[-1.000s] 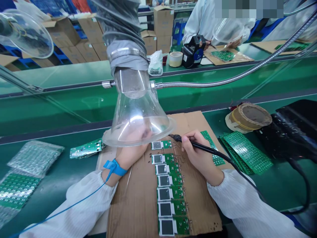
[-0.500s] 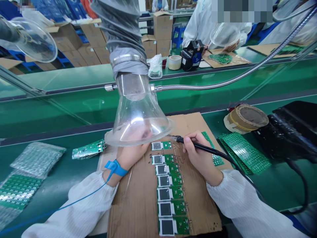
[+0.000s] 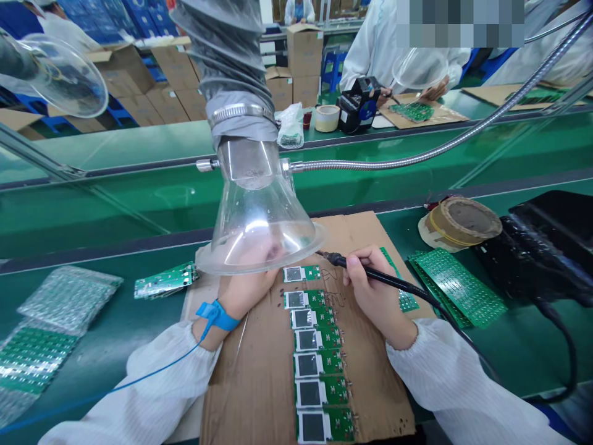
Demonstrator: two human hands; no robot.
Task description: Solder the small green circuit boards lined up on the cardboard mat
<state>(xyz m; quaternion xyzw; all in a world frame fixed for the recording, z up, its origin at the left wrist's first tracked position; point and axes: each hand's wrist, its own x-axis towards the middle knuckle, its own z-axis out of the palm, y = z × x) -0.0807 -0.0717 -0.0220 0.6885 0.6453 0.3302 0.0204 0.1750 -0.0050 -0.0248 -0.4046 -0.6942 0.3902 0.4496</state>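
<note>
My right hand point(image 3: 373, 278) is closed around the black handle of a soldering iron point(image 3: 365, 271), whose tip points left toward the rim of a clear fume hood point(image 3: 264, 216). Behind that hood, my left hand point(image 3: 250, 281) is partly seen and blurred by the plastic; its fingers and anything in them cannot be made out. A blue wrist strap point(image 3: 217, 315) with a cord circles my left wrist. Between my hands, several small green circuit boards with grey screens point(image 3: 308, 364) lie in a column on a cardboard sheet point(image 3: 250, 383).
Green board panels point(image 3: 456, 287) and a tape roll point(image 3: 461, 219) lie right, beside black equipment point(image 3: 546, 247). Bubble-wrapped boards point(image 3: 71, 300) and a board stack point(image 3: 165, 281) lie left. A metal flexible arm point(image 3: 398, 162) crosses ahead. A co-worker's hand point(image 3: 435, 89) works across the bench.
The soldering iron and my right hand have shifted very slightly, with the tip a little higher near the hood's rim. My left hand stays in nearly the same place.
</note>
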